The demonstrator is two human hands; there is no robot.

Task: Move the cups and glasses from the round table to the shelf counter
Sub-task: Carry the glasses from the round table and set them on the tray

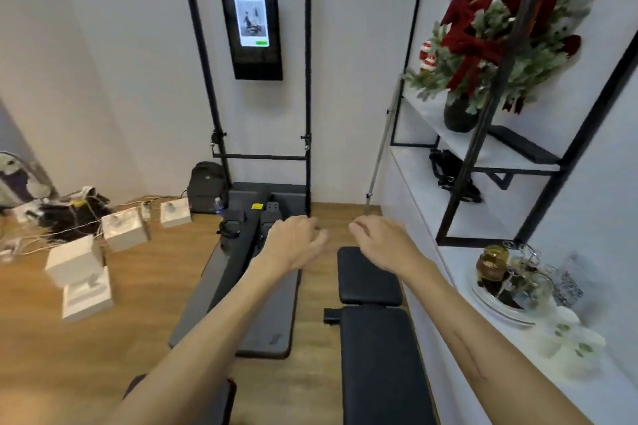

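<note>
- Two bare hands reach forward, both empty: left hand (293, 241) and right hand (383, 240) show loosely curled fingers holding nothing.
- Below them: padded black bench (376, 338) and grey exercise mat (241, 286) on the wood floor.
- Nearest on the white shelf counter (431, 217), at its near right end: white floral cups (569, 338), blurred, close together. Just beyond them, a clear glass (569, 281) beside a round tray (497, 304) of jars.
- Round table not in view; any cups left there cannot be seen.
- Risk, as judged: that end of the counter is crowded, so another cup set down there could knock the glass or tray. The bench flanks the counter; stepping round it with full hands could trip the person.
- Further along: black frame (483, 134), potted red-and-green arrangement (483, 45).
- Far wall: lit screen (250, 15).
</note>
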